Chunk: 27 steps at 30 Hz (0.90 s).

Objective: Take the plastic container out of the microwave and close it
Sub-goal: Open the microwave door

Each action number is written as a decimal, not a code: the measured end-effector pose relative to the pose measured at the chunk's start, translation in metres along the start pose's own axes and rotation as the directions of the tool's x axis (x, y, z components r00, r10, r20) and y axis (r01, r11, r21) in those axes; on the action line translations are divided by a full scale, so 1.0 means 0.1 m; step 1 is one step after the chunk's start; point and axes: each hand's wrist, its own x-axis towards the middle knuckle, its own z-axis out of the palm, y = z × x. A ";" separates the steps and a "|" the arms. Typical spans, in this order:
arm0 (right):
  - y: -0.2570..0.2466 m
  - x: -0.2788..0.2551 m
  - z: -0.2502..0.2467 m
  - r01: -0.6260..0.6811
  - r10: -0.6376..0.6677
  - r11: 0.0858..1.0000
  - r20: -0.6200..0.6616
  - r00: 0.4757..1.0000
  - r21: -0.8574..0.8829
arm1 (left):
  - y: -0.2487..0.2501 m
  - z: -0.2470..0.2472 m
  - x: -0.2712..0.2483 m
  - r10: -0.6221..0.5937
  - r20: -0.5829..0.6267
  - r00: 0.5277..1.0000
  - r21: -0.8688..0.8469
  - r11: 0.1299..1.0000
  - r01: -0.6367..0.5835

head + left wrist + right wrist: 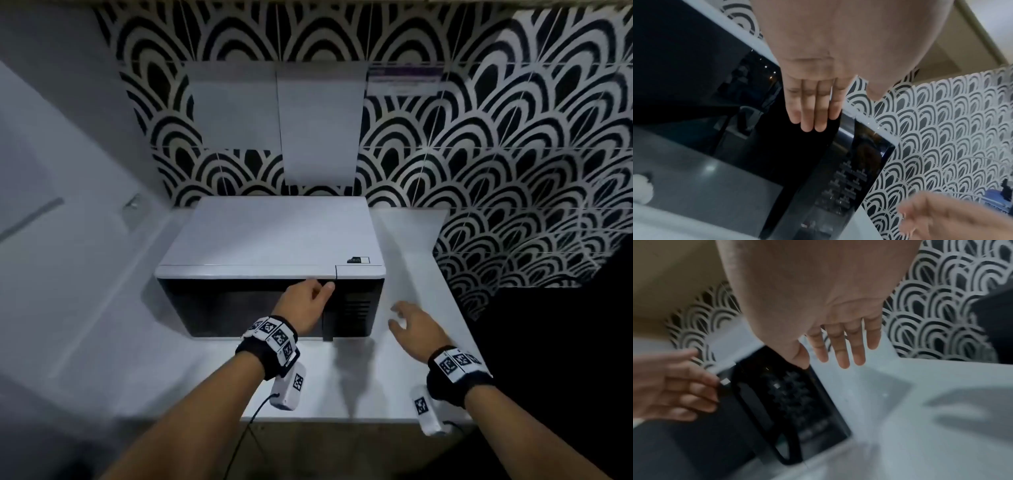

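The microwave (274, 236) has a white top and a black front, and its door (236, 308) is closed. The plastic container is not visible in any view. My left hand (323, 289) is at the door's upper right, beside the top of the vertical black handle (328, 325). In the left wrist view its fingers (813, 123) lie straight and together over the dark door, holding nothing. My right hand (400, 317) hovers with spread fingers (838, 356) over the counter, just right of the control panel (793, 394). The handle (760, 418) shows free of any grip.
The microwave stands on a white counter (342, 383) against a black-and-white patterned tile wall (479, 154). White sheets (318, 130) hang on the wall behind it. A white panel (68, 205) closes the left side. Bare counter (411, 260) lies right of the microwave.
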 end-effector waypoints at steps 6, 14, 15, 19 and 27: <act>0.83 -0.42 0.54 -0.205 0.290 0.939 0.315 0.904 -0.278 | -0.05 0.32 0.11 -0.140 0.117 0.983 -0.095 0.984 0.152; 1.12 -0.67 0.84 -0.232 0.399 0.887 0.407 0.821 -0.400 | 0.01 0.55 0.26 -0.276 0.185 0.943 -0.559 0.760 0.331; 1.12 -0.69 0.87 -0.231 0.398 0.886 0.404 0.824 -0.401 | 0.00 0.58 0.26 -0.282 0.170 0.944 -0.558 0.762 0.328; 1.15 -0.76 0.94 -0.213 0.385 0.879 0.369 0.846 -0.428 | 0.03 0.65 0.25 -0.327 0.114 0.938 -0.575 0.749 0.331; 1.10 -0.80 0.94 -0.201 0.374 0.870 0.338 0.864 -0.449 | 0.07 0.70 0.25 -0.340 0.041 0.940 -0.600 0.744 0.295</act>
